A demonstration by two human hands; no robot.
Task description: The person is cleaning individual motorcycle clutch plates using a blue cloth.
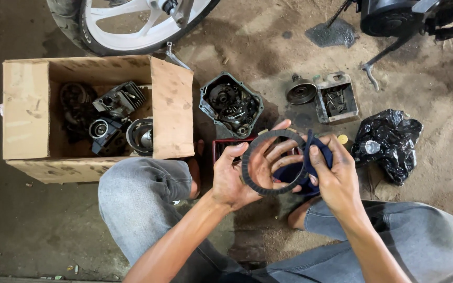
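My left hand [239,175] holds a dark, ridged clutch ring [247,173] flat against its palm and fingers. My right hand [336,175] grips a dark blue rag [318,157] and presses it onto the ring's right edge. Both hands hover between my knees, which are in grey jeans. A small red tray [221,147] lies on the ground just beyond the ring, mostly hidden by my hands.
An open cardboard box [24,110] at left holds engine parts, a finned cylinder among them. An engine cover [232,105], a round clutch part [301,93] and a metal tin [336,99] lie on the dirt ahead. A black plastic bag [389,144] sits right. A white-spoked wheel [127,21] stands behind.
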